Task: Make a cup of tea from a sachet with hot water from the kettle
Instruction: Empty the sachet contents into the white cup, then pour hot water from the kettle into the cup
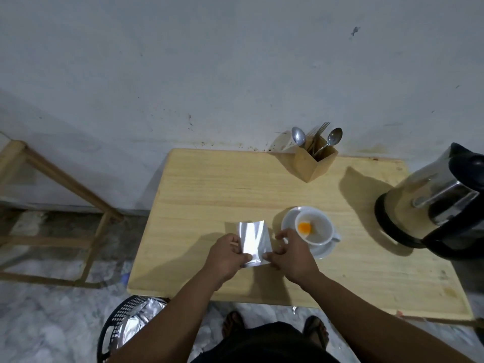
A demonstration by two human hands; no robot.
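A silver foil sachet (pixel 253 241) is held upright above the wooden table (pixel 235 195). My left hand (pixel 227 254) pinches its lower left edge and my right hand (pixel 290 254) pinches its lower right corner. Just right of the sachet a white cup (pixel 318 229) stands on a white saucer (pixel 288 218), with a small orange heap at the cup's bottom. The steel and black kettle (pixel 434 203) stands at the table's right edge.
A wooden holder with spoons and forks (pixel 314 161) stands at the back of the table by the wall. A black basket holding foil wrappers (pixel 125 323) sits on the floor at the table's front left. A wooden frame (pixel 65 179) stands to the left.
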